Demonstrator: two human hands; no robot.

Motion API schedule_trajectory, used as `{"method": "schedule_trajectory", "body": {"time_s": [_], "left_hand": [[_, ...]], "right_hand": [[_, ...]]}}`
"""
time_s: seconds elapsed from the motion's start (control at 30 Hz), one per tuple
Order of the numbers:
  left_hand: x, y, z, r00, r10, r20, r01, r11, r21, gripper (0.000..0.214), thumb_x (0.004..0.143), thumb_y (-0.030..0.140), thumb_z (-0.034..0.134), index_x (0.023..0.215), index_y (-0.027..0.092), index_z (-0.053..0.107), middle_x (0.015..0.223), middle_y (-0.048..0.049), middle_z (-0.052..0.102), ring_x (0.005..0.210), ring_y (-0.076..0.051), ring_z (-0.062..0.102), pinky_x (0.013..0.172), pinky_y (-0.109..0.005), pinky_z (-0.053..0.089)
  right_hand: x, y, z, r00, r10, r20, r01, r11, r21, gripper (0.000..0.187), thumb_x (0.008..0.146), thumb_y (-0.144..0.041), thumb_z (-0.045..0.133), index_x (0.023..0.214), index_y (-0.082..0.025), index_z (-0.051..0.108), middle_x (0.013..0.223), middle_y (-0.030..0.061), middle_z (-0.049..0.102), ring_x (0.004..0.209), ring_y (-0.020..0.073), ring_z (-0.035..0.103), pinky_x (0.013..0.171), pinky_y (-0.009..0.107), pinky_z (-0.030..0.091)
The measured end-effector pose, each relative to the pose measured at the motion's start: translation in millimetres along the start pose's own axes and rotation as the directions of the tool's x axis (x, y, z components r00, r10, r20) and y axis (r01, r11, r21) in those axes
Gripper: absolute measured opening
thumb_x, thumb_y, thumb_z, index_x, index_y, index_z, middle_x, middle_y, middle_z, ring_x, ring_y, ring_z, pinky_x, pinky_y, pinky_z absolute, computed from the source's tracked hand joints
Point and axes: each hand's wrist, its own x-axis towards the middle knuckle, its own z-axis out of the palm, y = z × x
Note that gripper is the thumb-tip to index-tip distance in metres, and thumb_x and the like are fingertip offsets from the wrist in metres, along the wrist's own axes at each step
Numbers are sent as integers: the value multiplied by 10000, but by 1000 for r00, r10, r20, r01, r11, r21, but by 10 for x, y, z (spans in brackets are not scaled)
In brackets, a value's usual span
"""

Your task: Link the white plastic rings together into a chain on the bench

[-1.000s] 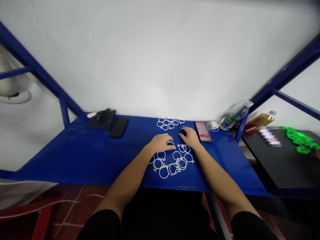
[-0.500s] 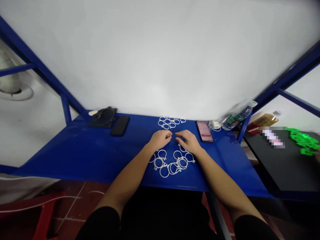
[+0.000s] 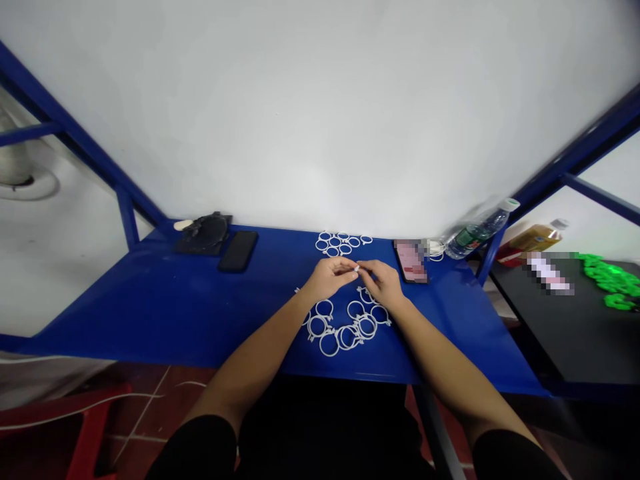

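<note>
My left hand [image 3: 331, 276] is closed in a pinch on a small white piece [image 3: 357, 269], whose full shape the fingers hide. Fingertips of my right hand [image 3: 384, 281] close on the same piece from the other side, so both hands meet above the blue table. Just below them lies a loose, overlapping curve of white plastic rings [image 3: 329, 344] with small tabs on their rims; a few are partly covered by my hands and wrists. Beyond my fingers, near the wall, is a flatter cluster of white rings [image 3: 334, 245].
On the blue table [image 3: 165, 300], a black phone [image 3: 239, 251] and a dark flat item [image 3: 205, 235] lie left. A lit phone [image 3: 411, 261] and a clear bottle [image 3: 480, 230] are right. Green pieces [image 3: 607, 277] lie on a black side table [image 3: 560, 333].
My left hand has moved right with the small white piece, and my right fingertips have closed in on it. The gap between the hands is gone. The ring groups look unchanged.
</note>
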Motion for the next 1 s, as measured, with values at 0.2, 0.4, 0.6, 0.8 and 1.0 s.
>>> {"method": "schedule_trajectory", "body": {"time_s": [0.2,0.4,0.6,0.8,1.0], "left_hand": [[-23,22,-40,995,96,-21,-80,916,393,131,921,315,720,961,207,784,924,-46,803,848,-180,742,815,-320,578],[-30,80,-64,984,128,122,-176,646,743,157,1012,274,595,981,218,738,946,-37,765,928,-196,698,925,-354,491],[-10,131,-82,992,113,53,-109,581,807,133,1032,225,536,1006,194,662,978,-53,732,902,-197,679,859,-322,475],[75,148,-395,991,120,-64,-11,539,842,129,1029,231,551,980,195,664,968,-49,742,899,-201,687,851,-312,465],[125,78,-721,976,129,-173,90,488,868,159,1019,269,563,967,205,700,974,-45,756,914,-213,695,867,-320,472]], "right_hand": [[5,-12,14,999,-13,48,11,999,36,222,1035,-260,549,1178,-241,718,1022,76,793,924,209,751,832,362,614],[13,-31,6,995,71,72,-72,997,19,248,1030,-322,554,1197,-250,722,1046,91,782,975,236,737,863,406,617],[1,-13,5,992,65,105,-69,997,36,246,1036,-329,554,1205,-257,717,1049,84,776,970,231,731,868,394,609],[-10,15,4,998,37,52,-39,998,39,255,1034,-285,565,1257,-252,685,1097,86,758,982,224,719,861,385,604],[2,9,-9,996,74,49,-75,997,21,249,1040,-309,551,1235,-252,696,1096,93,756,1011,233,720,878,397,610]]}}
